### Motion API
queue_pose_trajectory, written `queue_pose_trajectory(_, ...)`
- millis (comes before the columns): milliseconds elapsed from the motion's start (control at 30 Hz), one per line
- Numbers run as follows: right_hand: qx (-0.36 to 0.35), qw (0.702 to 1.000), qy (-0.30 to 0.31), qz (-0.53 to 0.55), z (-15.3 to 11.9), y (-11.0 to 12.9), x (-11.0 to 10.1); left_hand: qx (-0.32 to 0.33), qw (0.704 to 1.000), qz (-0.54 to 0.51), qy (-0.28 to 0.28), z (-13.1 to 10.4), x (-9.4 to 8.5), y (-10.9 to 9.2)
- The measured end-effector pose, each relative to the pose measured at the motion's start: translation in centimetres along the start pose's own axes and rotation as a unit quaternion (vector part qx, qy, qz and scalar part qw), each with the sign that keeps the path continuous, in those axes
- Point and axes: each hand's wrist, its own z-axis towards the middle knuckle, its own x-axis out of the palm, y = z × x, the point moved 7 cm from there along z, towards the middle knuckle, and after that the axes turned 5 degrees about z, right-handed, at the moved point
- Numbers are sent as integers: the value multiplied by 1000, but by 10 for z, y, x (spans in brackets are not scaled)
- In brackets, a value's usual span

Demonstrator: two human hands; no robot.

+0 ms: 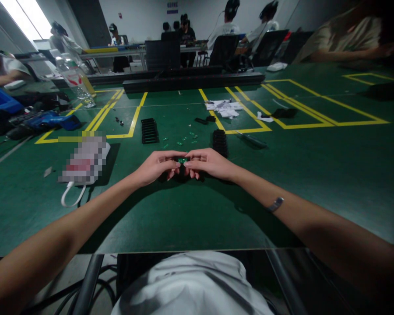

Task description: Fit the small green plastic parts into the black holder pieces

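Note:
Between my two hands is a small green circuit board set against a dark piece, likely a black plastic housing whose lower part is shaded. My left hand pinches its left side, thumb on the front. From the right, my right hand grips it the same way, thumb pressed near the board. Several loose green circuit boards lie on the table just beyond my fingers. A stack of black ribbed parts sits to their left, and another black ribbed stack stands behind my right hand.
A white boxy device with a looped strap lies left. Beyond it are a blue tool and clear plastic bottles. Right of centre are crumpled white paper and a dark-handled tool. Black bars cross the back; people sit beyond.

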Motion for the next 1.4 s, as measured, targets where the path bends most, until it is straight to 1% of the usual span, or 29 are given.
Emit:
queue_pose_trajectory(767,0,1000,2,7,1,0,-1,18,999,49,4,-1,2,-7)
queue_pose_trajectory(1067,-2,1000,-12,27,5,-3,-4,16,1000,22,-1,2,-1,-1)
queue_pose_trajectory(1300,-4,998,-3,61,10,-3,-4,14,1000,-17,-5,5,-2,0)
queue_pose_trajectory(1400,6,997,-2,82,11,-3,-3,12,999,-30,-4,6,-2,0)
